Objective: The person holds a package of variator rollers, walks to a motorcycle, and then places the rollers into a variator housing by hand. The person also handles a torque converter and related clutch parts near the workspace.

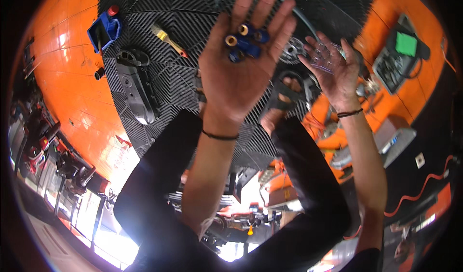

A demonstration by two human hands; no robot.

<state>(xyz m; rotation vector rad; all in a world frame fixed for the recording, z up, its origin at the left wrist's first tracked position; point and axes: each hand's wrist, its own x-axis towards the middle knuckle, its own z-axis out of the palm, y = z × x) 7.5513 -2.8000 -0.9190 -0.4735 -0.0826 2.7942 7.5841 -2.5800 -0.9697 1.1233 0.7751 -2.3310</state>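
My left hand (238,81) is palm up in the middle of the view, fingers spread, holding several short blue cylindrical rollers (248,47), some with brass-coloured inner rings. My right hand (342,76), to its right and palm up with fingers slightly curled, holds what looks like clear plastic with small shiny pieces (322,60); their exact form is unclear. A round metal toothed part (292,46) lies on the ribbed black mat (178,79), partly hidden between my hands. My sandalled foot (284,96) shows below them.
A paintbrush (166,40), blue container (103,31) and black casing (135,93) lie left. A grey tray (388,74) with a green block sits right on orange flooring (424,88). Motorbike parts (43,142) line the left edge. Another person (405,248) appears lower right.
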